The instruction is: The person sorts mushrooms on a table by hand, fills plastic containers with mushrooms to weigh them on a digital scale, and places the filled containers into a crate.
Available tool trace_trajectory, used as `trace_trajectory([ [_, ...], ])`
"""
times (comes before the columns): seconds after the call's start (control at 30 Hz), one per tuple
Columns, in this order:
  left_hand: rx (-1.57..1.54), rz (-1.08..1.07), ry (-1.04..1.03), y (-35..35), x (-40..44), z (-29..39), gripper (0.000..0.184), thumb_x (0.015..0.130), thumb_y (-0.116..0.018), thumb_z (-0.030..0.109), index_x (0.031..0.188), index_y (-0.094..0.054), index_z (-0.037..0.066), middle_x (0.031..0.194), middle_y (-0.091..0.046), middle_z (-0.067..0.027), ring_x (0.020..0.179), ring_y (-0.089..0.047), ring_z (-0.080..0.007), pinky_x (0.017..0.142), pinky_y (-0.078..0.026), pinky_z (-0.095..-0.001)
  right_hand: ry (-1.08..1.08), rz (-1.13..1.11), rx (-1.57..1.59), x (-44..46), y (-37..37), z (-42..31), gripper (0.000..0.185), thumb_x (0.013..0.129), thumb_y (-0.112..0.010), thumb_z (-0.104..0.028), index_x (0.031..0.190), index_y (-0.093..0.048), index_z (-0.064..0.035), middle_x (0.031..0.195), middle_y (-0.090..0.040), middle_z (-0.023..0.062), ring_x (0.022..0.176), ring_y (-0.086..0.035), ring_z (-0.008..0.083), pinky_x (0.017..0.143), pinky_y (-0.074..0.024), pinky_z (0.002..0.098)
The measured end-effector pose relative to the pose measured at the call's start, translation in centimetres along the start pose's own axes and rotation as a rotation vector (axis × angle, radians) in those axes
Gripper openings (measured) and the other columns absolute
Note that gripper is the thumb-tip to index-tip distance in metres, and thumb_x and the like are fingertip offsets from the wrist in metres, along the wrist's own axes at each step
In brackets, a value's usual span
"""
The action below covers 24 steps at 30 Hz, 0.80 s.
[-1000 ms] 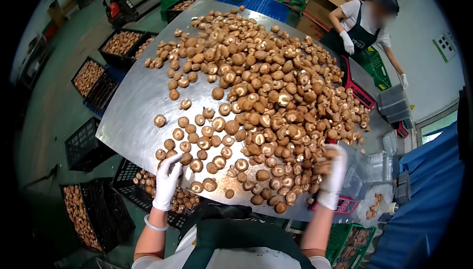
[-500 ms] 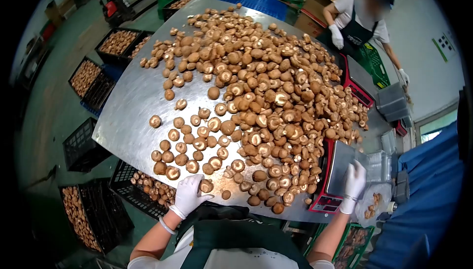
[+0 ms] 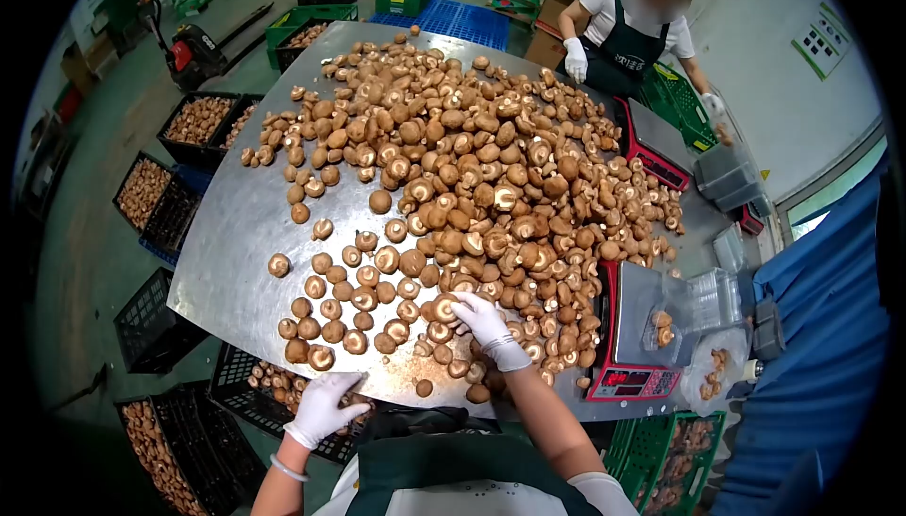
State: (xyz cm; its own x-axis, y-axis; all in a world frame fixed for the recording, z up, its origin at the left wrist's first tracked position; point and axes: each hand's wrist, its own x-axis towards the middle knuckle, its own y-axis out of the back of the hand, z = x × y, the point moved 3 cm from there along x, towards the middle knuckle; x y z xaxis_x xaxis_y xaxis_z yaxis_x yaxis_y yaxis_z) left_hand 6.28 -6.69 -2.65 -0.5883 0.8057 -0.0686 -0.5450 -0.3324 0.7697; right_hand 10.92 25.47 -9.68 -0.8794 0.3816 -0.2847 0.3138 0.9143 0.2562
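Observation:
My gloved left hand is over the black crate at the table's front edge, thumb and fingers apart, with nothing visible in it. Out over the tabletop, my gloved right hand has its fingers closed on a shiitake mushroom at the near edge of the pile. Loose mushrooms lie to its left, many with stems up. The large mushroom pile spreads beyond it. To the right, a red-framed scale carries a small clear tray with a few mushroom pieces.
Clear plastic trays and a bag with mushroom pieces are right of the scale. Across the metal table, a co-worker stands by a second scale. Crates of mushrooms line the left floor.
My right hand has left the scale and moved left to a mushroom by the pile. My left hand has let go of its mushroom and dropped back over the crate. The view has shifted slightly.

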Motion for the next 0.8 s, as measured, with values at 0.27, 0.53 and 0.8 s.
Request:
trace_trajectory([
  [0.27, -1.700, -0.030, 0.291, -2.8, 6.1, 1.3, 0.050, 0.097, -0.049, 0.028, 0.140, -0.036, 0.005, 0.127, -0.053, -0.0136, 0.101, -0.061, -0.0199, 0.079, -0.051, -0.0264, 0.458, -0.379, -0.487, -2.1, -5.4, -9.7, 0.046, 0.091, -0.059, -0.037, 0.123, -0.056, -0.0049, 0.117, -0.061, 0.0164, 0.108, -0.058, 0.0268, 0.093, -0.0461, 0.0381],
  [0.53, -1.622, -0.072, 0.407, -3.6, 10.5, 1.1, 0.030, 0.099, -0.046, 0.023, 0.122, -0.055, 0.007, 0.117, -0.060, -0.0076, 0.105, -0.060, -0.0180, 0.086, -0.052, -0.0351, 0.423, 0.149, -1.338, 7.3, 1.4, -8.4, 0.073, 0.075, -0.070, -0.046, 0.138, -0.041, -0.0214, 0.140, -0.038, 0.0196, 0.128, -0.036, 0.0402, 0.099, -0.0345, 0.0483],
  [0.8, -1.726, -0.054, 0.460, -5.2, 8.9, -1.1, 0.025, 0.099, -0.045, 0.022, 0.111, -0.058, 0.004, 0.111, -0.062, -0.0092, 0.104, -0.060, -0.0197, 0.088, -0.052, -0.0380, 0.661, 0.015, -1.092, -1.8, -1.8, -5.1, 0.059, 0.081, -0.062, -0.045, 0.128, -0.052, -0.0102, 0.110, -0.058, 0.0088, 0.103, -0.052, 0.0278, 0.086, -0.0408, 0.0395],
])
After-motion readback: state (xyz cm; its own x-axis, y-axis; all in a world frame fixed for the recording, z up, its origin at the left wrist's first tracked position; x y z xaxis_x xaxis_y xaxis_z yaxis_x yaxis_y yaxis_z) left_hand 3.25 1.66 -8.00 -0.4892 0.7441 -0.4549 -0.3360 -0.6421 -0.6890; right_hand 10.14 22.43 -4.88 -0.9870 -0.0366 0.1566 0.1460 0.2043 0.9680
